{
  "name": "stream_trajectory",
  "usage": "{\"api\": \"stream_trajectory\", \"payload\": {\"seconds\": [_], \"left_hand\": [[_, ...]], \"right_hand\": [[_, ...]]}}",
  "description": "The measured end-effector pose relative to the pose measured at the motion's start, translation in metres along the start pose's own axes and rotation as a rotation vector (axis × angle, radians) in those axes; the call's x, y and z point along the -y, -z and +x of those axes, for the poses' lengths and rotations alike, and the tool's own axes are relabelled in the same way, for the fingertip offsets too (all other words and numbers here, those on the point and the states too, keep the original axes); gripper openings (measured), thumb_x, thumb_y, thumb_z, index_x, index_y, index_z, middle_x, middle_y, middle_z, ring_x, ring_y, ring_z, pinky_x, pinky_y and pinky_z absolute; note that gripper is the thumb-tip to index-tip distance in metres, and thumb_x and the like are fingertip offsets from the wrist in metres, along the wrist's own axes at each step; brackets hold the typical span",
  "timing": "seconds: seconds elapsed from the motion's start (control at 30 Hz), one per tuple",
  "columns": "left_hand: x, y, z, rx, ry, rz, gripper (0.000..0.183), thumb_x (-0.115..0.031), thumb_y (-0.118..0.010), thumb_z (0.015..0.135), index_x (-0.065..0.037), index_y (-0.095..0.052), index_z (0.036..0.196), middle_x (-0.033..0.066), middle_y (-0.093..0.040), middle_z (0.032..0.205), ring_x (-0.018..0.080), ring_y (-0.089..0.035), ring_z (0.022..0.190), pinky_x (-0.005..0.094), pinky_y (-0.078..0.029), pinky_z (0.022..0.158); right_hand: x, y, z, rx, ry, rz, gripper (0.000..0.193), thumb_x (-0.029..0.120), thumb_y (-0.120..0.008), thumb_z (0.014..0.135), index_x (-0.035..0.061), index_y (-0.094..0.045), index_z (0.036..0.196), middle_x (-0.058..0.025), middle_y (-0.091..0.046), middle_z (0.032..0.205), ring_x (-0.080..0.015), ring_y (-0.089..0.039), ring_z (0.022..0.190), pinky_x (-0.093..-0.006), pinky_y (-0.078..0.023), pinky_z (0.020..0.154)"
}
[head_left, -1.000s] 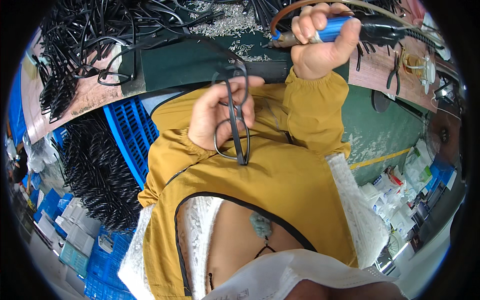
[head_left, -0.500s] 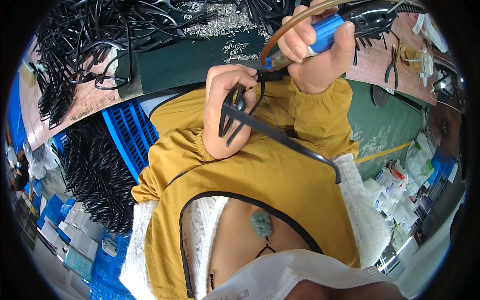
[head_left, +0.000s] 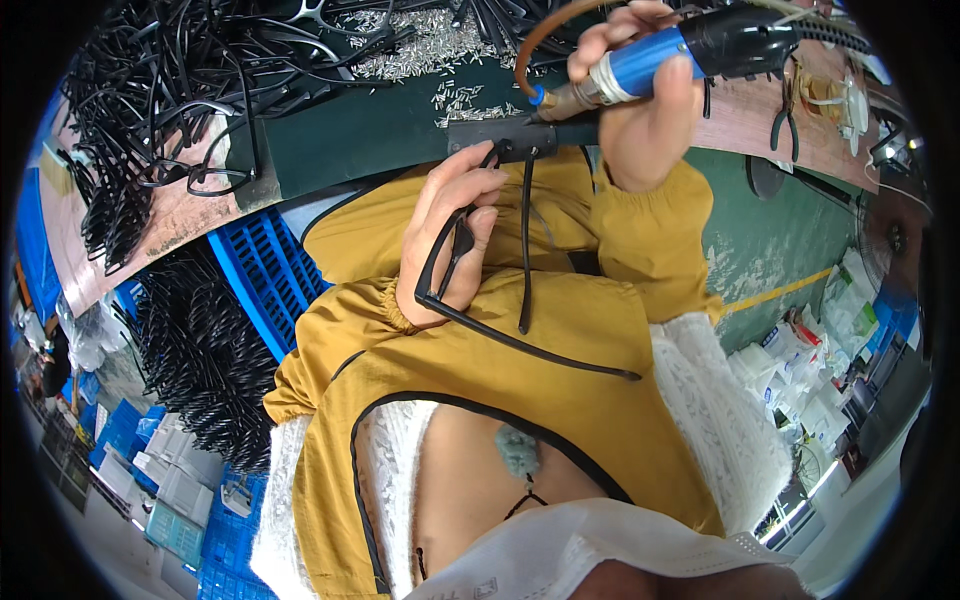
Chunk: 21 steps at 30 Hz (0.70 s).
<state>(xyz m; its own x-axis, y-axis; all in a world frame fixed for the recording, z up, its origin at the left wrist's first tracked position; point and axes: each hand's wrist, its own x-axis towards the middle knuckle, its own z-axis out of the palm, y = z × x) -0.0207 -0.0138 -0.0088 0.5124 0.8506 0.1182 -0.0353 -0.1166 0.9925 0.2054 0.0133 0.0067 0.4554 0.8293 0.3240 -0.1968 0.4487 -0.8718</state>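
My left hand [head_left: 445, 240] is closed on a black glasses frame [head_left: 432, 272], its two temple arms hanging toward me. The frame's far corner meets a small dark block [head_left: 500, 137] at the bench edge. In my right hand [head_left: 650, 110] is a blue and black electric screwdriver [head_left: 645, 65], held nearly level. Its tip points left, just above the block; whether it touches a screw is too small to tell. A brown hose [head_left: 528, 55] curves past the tool's front end. Small silver screws [head_left: 440, 50] lie scattered on the dark green mat [head_left: 350, 145] beyond my left hand.
Black glasses frames and temple arms heap on the bench [head_left: 140, 235] at the far left. A blue crate [head_left: 262, 262] stands below its edge, beside a large pile of black glasses parts [head_left: 200, 350]. Pliers [head_left: 786, 118] rest at the right. White bags [head_left: 800, 380] sit lower right.
My left hand has turned the glasses frame, bringing its corner to the block and swinging the temple arms down. My right hand has shifted the screwdriver slightly rightward and upward, into a more level pose.
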Motion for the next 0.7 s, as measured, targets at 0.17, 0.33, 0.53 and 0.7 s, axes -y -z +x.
{"api": "stream_trajectory", "payload": {"seconds": [0.17,0.33,0.53,0.7], "left_hand": [[-0.001,0.001,0.004,-0.005,-0.004,0.008,0.022,-0.004,-0.061,0.102,-0.003,-0.064,0.124,0.0220,-0.055,0.136,0.0242,-0.065,0.108,0.0351,-0.054,0.094],[-0.004,-0.002,0.008,0.021,-0.015,-0.034,0.026,-0.013,-0.054,0.107,0.002,-0.057,0.128,0.0223,-0.046,0.146,0.0291,-0.057,0.126,0.0405,-0.057,0.101],[-0.008,-0.006,0.010,-0.137,0.170,-0.438,0.028,-0.011,-0.058,0.105,-0.001,-0.052,0.132,0.0182,-0.048,0.145,0.0278,-0.053,0.132,0.0420,-0.059,0.100],[-0.008,-0.004,0.007,-0.107,0.170,-0.405,0.029,-0.010,-0.059,0.105,-0.001,-0.052,0.131,0.0196,-0.048,0.147,0.0270,-0.054,0.133,0.0398,-0.058,0.101]], "right_hand": [[0.023,0.007,-0.071,0.091,0.364,-1.018,0.028,-0.007,-0.067,0.085,0.0020,-0.064,0.110,-0.0095,-0.061,0.103,-0.0226,-0.063,0.090,-0.0319,-0.052,0.078],[0.014,0.008,-0.101,0.474,0.206,-0.912,0.025,-0.009,-0.070,0.083,0.0050,-0.068,0.104,-0.0104,-0.063,0.103,-0.0235,-0.064,0.090,-0.0327,-0.055,0.073],[0.024,0.001,-0.085,0.014,-0.169,-0.473,0.011,0.001,-0.066,0.097,-0.0013,-0.067,0.108,-0.0125,-0.067,0.103,-0.0200,-0.066,0.088,-0.0302,-0.054,0.077],[0.015,-0.004,-0.084,-0.038,-0.189,-0.516,0.016,0.006,-0.066,0.101,-0.0053,-0.068,0.111,-0.0117,-0.068,0.107,-0.0142,-0.069,0.087,-0.0260,-0.056,0.076]]}}
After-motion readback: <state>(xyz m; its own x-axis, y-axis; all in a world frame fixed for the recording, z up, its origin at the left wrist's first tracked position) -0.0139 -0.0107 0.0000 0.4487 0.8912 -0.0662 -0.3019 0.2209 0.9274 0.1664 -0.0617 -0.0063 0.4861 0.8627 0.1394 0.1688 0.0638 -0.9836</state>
